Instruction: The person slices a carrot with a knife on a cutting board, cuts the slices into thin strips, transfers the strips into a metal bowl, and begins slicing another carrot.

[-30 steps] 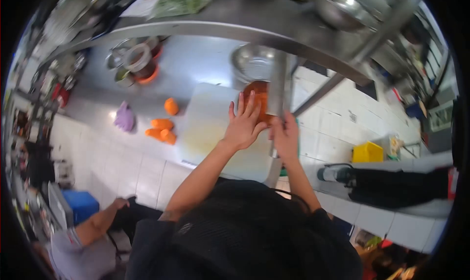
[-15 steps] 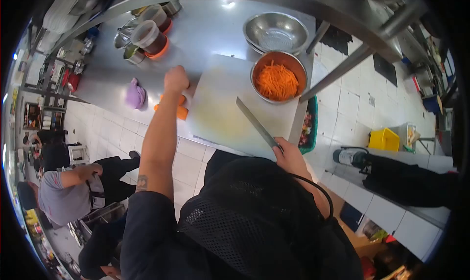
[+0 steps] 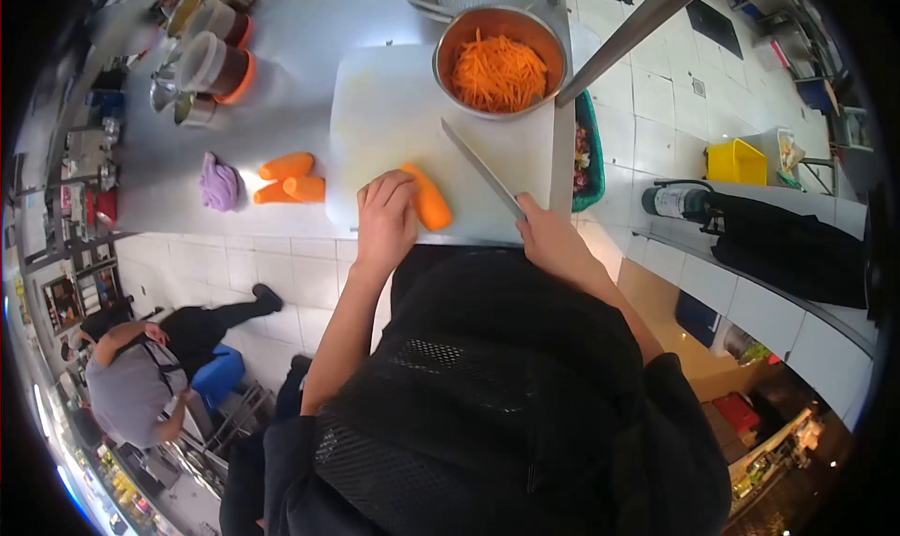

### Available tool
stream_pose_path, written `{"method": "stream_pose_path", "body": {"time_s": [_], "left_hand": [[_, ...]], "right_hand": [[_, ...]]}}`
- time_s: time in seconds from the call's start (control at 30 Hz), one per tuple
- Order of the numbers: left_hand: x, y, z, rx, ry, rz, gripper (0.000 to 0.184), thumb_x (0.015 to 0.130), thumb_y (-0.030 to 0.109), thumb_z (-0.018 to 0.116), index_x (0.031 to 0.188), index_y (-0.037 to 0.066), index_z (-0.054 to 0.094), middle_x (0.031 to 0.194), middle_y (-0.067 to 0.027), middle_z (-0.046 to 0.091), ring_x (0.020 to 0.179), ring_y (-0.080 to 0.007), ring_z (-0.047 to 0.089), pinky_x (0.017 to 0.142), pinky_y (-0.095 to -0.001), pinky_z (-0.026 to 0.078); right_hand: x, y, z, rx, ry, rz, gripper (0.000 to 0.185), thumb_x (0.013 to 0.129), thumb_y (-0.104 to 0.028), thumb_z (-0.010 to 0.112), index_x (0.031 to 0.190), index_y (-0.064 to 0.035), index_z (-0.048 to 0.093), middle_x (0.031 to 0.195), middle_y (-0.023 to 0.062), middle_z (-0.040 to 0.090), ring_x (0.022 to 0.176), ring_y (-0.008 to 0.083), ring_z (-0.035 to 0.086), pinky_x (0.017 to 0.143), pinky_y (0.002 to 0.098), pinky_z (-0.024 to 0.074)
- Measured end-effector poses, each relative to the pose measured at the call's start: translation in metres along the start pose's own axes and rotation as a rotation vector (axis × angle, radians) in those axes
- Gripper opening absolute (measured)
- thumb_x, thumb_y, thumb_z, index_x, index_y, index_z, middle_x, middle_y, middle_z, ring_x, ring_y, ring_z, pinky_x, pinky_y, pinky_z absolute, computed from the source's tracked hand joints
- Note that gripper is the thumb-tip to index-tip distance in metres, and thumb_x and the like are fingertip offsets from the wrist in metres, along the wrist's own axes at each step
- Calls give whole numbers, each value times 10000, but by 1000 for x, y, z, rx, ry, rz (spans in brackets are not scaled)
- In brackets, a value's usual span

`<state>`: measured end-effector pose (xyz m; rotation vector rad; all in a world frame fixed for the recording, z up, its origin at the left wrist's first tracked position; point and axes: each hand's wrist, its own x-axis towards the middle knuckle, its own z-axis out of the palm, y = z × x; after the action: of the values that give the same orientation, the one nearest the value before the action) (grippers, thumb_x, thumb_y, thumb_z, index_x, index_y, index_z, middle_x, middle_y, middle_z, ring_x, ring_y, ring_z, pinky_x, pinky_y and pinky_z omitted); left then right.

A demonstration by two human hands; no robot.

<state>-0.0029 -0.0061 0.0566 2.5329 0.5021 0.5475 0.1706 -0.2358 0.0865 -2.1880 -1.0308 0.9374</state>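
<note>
Left hand — palm down, fingers curled against the upper end of the carrot, which lies on the cutting board. Right hand closed round the knife, blade angled up-left over the board. Extinguisher label — too small to read. Bowl of shredded carrot beyond the knife; purple cloth beside three carrots.

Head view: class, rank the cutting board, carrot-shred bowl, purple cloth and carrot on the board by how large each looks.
Cutting board
Carrot-shred bowl
Purple cloth and carrot on the board: they look too alike to rank
</note>
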Motion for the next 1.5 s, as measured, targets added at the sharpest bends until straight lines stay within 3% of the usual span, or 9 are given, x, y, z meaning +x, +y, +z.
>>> {"method": "stream_pose_path", "body": {"time_s": [0.17, 0.3, 0.6, 0.7, 0.93, 1.13, 1.2, 1.3, 1.5], "left_hand": [[-20, -7, 26, -6, -43, 187, 468, 802, -48, 595, 1249, 71, 669, 1301, -108, 638, 1296, -342, 543, 1086, -461, 406], [-15, -1, 40, -13, 68, 17, 480, 793, 10, 632, 1261, 110, 664, 1355, -78, 603, 1333, -309, 512, 1079, -469, 382], [27, 7, 12, 53, -271, 114, 469, 824, 69, 733, 1285, 93, 645, 1334, -90, 603, 1273, -329, 539, 1083, -462, 387], [40, -3, 16, -191, -297, -31, 461, 866, 138, 769, 1287, 19, 625, 1229, -159, 644, 1119, -389, 590, 992, -438, 491], [22, 15, 23, -233, -393, -176, 439, 902, 143, 762, 1271, -20, 590, 1207, -205, 645, 1122, -412, 603, 978, -456, 495], [20, 19, 26, -257, -397, -398, 408, 926, 146, 750, 1252, -23, 570, 1163, -232, 666, 1082, -402, 647, 923, -447, 521], [20, 19, 28, -222, -342, -355, 397, 928, 137, 753, 1253, -15, 584, 1126, -189, 704, 949, -312, 677, 833, -403, 547], [23, 26, 24, -302, -381, -461, 402, 920, 149, 756, 1230, -33, 576, 1167, -236, 667, 1087, -404, 649, 926, -450, 522], [20, 27, 27, -258, -319, -417, 404, 919, 150, 755, 1230, -41, 583, 1185, -241, 663, 1121, -412, 635, 947, -460, 516]], "right_hand": [[1, -6, 2, -7, -28, 34, 284, 1001, -123, 563, 1242, -24, 449, 800, 333, 640, 820, 550, 629, 743, 635, 455], [3, -12, 0, -22, -47, 62, 270, 1005, -120, 558, 1236, -26, 455, 815, 334, 642, 826, 554, 626, 756, 635, 458], [-2, -13, -3, -25, 17, 70, 246, 1016, -125, 546, 1227, -13, 488, 827, 299, 661, 834, 522, 649, 747, 616, 468], [0, -6, -2, -9, -15, 108, 248, 1007, -125, 549, 1221, -12, 498, 819, 279, 670, 830, 506, 658, 748, 608, 483], [-26, -14, -3, -52, -41, 138, 318, 939, -72, 544, 1251, -18, 520, 821, 262, 686, 848, 474, 679, 764, 592, 511], [-47, -17, -14, 18, -129, 141, 400, 885, -65, 564, 1275, -19, 487, 841, 276, 687, 830, 488, 681, 756, 590, 526], [-47, -16, -12, -21, -161, 144, 403, 873, -65, 572, 1263, -20, 476, 852, 287, 685, 844, 493, 683, 749, 593, 528], [-45, -20, -13, -2, -186, 142, 407, 865, -59, 575, 1256, -13, 468, 843, 288, 684, 837, 495, 685, 743, 594, 529], [-53, -35, -20, -77, -268, 135, 378, 874, -73, 583, 1219, 4, 449, 792, 254, 687, 780, 479, 690, 696, 573, 540]]}}
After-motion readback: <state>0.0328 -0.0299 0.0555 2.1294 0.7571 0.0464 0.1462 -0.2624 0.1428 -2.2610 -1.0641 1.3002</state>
